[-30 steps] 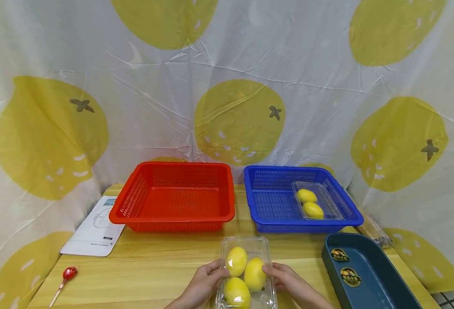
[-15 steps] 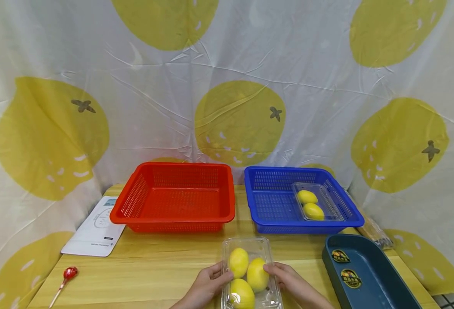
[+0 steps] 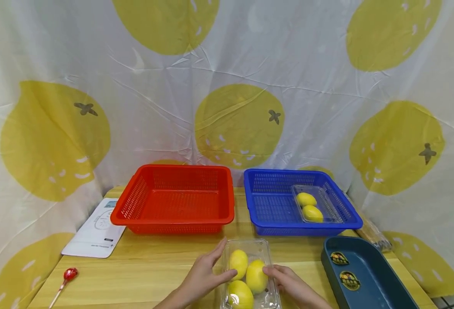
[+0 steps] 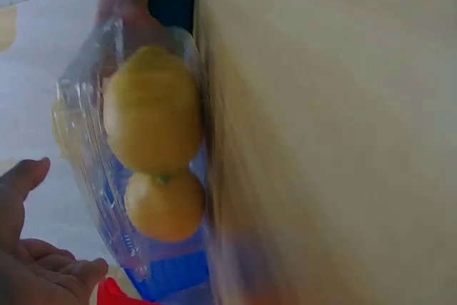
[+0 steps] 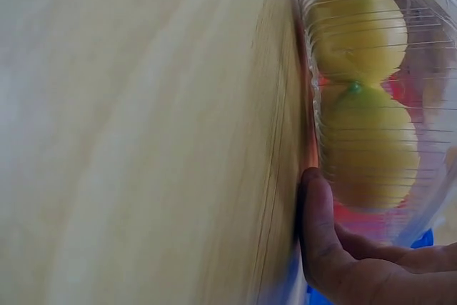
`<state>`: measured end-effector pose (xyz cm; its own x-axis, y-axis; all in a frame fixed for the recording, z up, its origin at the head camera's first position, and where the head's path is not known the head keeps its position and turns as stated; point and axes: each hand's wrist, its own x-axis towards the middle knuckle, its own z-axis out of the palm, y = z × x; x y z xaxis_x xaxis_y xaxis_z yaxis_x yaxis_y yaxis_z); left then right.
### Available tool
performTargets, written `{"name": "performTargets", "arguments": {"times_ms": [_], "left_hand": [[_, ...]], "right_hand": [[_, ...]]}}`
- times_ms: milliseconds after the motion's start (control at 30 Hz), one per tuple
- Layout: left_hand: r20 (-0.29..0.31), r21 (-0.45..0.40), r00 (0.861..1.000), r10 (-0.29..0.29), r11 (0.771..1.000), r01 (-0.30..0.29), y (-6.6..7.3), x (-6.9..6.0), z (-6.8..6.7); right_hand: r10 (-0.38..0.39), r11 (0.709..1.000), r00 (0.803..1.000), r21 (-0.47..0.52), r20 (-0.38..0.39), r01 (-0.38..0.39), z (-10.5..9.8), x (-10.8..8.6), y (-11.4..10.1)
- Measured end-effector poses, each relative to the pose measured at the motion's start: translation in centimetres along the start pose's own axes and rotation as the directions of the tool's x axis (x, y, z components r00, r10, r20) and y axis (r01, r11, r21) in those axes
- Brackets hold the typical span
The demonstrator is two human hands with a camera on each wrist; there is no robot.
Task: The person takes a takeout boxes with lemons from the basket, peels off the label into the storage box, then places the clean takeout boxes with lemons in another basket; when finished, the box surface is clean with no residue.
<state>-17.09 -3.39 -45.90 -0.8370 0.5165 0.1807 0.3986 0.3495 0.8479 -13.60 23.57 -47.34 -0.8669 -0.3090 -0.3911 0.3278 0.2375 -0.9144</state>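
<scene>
A clear plastic clamshell box [image 3: 267, 296] with several yellow lemons [image 3: 257, 276] inside lies at the table's front middle. My right hand [image 3: 290, 281] grips its right side, thumb on top; in the right wrist view, a fingertip [image 5: 315, 183] reaches to the box's bottom edge. On the other side, my left hand [image 3: 205, 274] has its thumb and fingers spread, and the left wrist view shows a gap between that hand [image 4: 43, 248] and the box wall. The box's near end is cut off by the head view's lower edge.
Behind the box stand a red basket [image 3: 172, 229] and a blue basket [image 3: 304, 229], the blue one holding another clear box [image 3: 329, 206] with two lemons. A dark green tray [image 3: 369, 274] is at right. A white printed packet [image 3: 95, 231] and a red lollipop [image 3: 70, 274] lie left.
My left hand has let go of the box's left side and spread its fingers. The box slid slightly right earlier, while my right hand kept its grip.
</scene>
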Motion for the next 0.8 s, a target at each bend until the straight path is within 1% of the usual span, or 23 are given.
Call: {"name": "performTargets", "arguments": {"times_ms": [67,133,267,333,400,467,533,667,767,800], "left_hand": [[0.012,0.127,0.998,0.065,0.990,-0.066,0.8,0.8,-0.2],[0.034,0.196,0.995,0.092,0.976,-0.097,1.5,1.8,-0.3],[0.093,0.253,0.989,0.111,0.959,-0.132,2.6,4.0,-0.1],[0.112,0.279,0.988,0.110,0.950,-0.137,2.9,5.2,0.3],[0.119,0.298,0.987,0.107,0.944,-0.138,3.1,6.6,0.8],[0.108,0.312,0.989,0.099,0.941,-0.128,3.3,8.0,1.4],[0.083,0.331,0.993,0.079,0.938,-0.103,3.4,9.5,1.8],[0.032,0.386,0.999,0.007,0.922,-0.018,3.4,11.8,2.4],[0.042,0.424,0.997,-0.066,0.905,0.043,3.1,13.0,2.7],[0.053,0.425,0.995,-0.089,0.903,0.058,3.0,13.3,2.8]], "right_hand": [[0.006,1.000,1.000,0.000,0.001,-0.006,0.0,-0.1,0.0],[0.006,1.000,1.000,0.001,0.006,-0.006,0.0,-0.1,0.1],[0.000,1.000,1.000,-0.004,0.022,0.000,-0.2,-0.2,0.1],[-0.003,1.000,1.000,-0.005,0.026,0.003,-0.3,-0.3,0.2],[0.002,1.000,1.000,-0.007,0.023,-0.002,-0.4,-0.3,0.2],[0.007,1.000,1.000,-0.011,0.020,-0.006,-0.4,-0.3,0.2],[0.014,1.000,1.000,-0.017,0.012,-0.014,-0.4,-0.3,0.1],[0.013,1.000,1.000,-0.013,0.006,-0.013,-0.2,-0.1,0.2],[0.003,1.000,1.000,-0.003,0.014,-0.003,-0.1,0.0,0.3],[-0.002,1.000,1.000,0.003,0.019,0.002,-0.1,0.0,0.3]]}}
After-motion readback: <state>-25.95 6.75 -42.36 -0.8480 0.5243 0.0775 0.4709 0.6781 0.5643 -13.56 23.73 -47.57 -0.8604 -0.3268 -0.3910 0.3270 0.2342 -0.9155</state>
